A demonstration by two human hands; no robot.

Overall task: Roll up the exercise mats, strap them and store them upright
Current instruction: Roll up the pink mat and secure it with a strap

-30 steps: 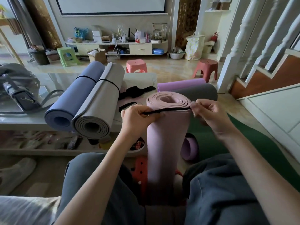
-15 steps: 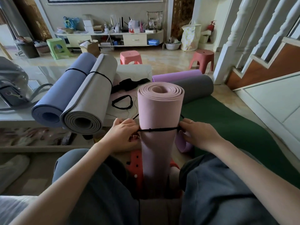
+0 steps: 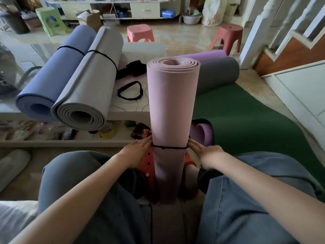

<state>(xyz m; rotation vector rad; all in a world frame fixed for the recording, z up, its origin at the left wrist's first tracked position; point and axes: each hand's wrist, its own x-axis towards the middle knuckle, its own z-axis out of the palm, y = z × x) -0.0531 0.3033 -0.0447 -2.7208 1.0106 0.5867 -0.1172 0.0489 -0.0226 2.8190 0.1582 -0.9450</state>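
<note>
Fingers [image 3: 146, 142] of both our hands lie straight against the black strap [image 3: 168, 147] around the pink mat [image 3: 171, 106].

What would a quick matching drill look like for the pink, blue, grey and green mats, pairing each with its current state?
Things:
1. pink mat
2. blue mat
3. green mat
4. light grey mat

States:
A. unrolled on the floor
B. upright between the knees, a band round its lower part
C. rolled and lying on the table, at the outer left
D. rolled and lying on the table, next to the loose black band

Pairs: 1-B, 2-C, 3-A, 4-D
</note>
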